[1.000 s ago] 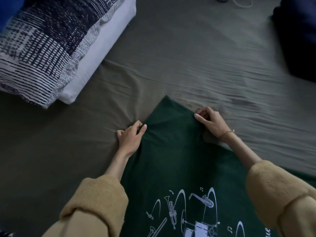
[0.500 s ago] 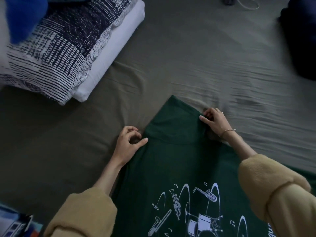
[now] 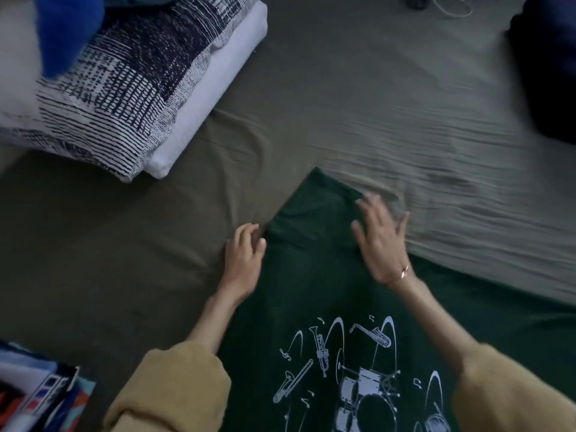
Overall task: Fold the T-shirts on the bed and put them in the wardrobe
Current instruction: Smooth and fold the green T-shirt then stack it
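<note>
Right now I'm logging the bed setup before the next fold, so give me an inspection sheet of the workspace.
Surface: olive bedsheet, wrinkled to the right of the shirt.
Job's things: green T-shirt spread flat, white musical-instrument print facing up.
Clutter: patterned pillow on a white pillow at upper left; blue fabric above them; dark navy cloth at upper right; colourful printed items at lower left.
Hands: left hand curled at the shirt's left edge, though a grip on the cloth isn't clear; right hand open, fingers spread, blurred, on or just over the shirt.
Cables: white cable at the top edge.
Surroundings: nothing seen.
</note>
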The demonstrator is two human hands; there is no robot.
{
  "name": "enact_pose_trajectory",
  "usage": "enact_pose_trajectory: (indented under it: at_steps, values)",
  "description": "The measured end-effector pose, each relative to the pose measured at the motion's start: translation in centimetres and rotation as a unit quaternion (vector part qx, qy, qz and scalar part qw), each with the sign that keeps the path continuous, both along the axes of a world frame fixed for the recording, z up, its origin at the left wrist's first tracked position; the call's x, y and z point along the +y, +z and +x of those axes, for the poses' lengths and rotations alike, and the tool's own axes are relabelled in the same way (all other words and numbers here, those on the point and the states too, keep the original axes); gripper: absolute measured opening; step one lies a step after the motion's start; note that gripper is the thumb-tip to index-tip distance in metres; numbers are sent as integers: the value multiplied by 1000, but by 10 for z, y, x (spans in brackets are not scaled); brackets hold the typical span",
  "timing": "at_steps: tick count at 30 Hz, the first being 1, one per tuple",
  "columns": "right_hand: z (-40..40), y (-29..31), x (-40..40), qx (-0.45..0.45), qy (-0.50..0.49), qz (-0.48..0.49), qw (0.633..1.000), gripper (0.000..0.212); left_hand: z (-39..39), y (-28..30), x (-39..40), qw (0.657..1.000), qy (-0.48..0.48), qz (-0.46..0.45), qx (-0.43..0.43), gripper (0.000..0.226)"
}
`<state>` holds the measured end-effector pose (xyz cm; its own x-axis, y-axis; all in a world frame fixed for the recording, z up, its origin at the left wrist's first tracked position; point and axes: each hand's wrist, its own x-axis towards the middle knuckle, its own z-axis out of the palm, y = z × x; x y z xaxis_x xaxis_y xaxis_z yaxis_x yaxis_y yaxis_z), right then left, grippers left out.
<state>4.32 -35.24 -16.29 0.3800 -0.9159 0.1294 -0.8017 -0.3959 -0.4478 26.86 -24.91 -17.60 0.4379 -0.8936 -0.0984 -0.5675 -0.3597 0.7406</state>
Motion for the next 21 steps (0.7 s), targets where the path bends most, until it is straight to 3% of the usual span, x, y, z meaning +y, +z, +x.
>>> enact_pose_trajectory:
  at_steps: [2,4,6,10,14,21]
  values:
    - [-5,-16,38,102,96,-31,990,62,-29,1,18,991,-61,34,-117,57]
    - [-19,-29,55,163,98,-16,982,67,-49,-5,38,957,-146,22,-248,61]
    - [-40,-31,58,174,69,10,982,72,-53,-16,53,936,-177,40,-302,62]
    - [-78,-25,66,171,-9,42,984,79,-41,-19,57,940,-130,96,-300,78]
    - [-119,-22,85,185,-63,73,978,73,-67,-14,59,951,-95,84,-281,81]
    - [-225,-16,97,203,-150,101,962,63,-165,-13,62,953,-156,48,-254,76]
